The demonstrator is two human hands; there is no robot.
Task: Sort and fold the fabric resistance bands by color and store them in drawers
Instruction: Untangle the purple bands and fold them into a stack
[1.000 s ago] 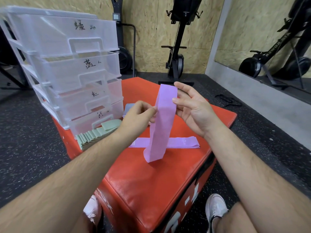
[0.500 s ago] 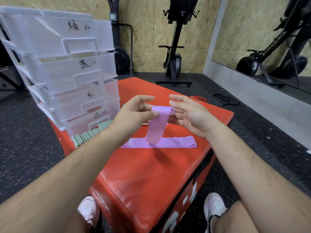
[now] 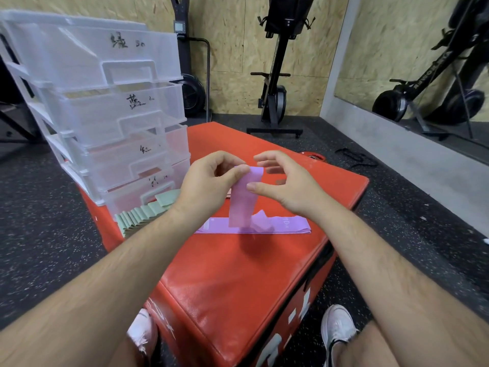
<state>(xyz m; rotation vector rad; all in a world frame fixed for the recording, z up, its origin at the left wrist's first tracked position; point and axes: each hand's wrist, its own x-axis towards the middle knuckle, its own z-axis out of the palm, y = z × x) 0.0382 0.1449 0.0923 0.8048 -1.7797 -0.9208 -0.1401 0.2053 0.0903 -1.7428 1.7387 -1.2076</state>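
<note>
A folded purple band (image 3: pixel 244 200) hangs above the red box top (image 3: pixel 238 266). My left hand (image 3: pixel 209 186) pinches its upper left edge between thumb and fingers. My right hand (image 3: pixel 288 186) has its thumb on the band's front at mid-height, and its fingers curl behind the upper edge. A second purple band (image 3: pixel 288 225) lies flat on the box below them. A row of folded green bands (image 3: pixel 140 215) sits on the box in front of the clear plastic drawer unit (image 3: pixel 105 107), whose drawers carry handwritten labels.
Black speckled gym flooring surrounds the box. A rowing machine stands upright at the back wall (image 3: pixel 277 75). A mirror with a grey ledge (image 3: pixel 423 154) runs along the right. My shoes (image 3: pixel 337 329) are at the box's near side.
The purple band went from hanging full length to doubled over and shorter. Both hands dropped lower and closed in on its top fold.
</note>
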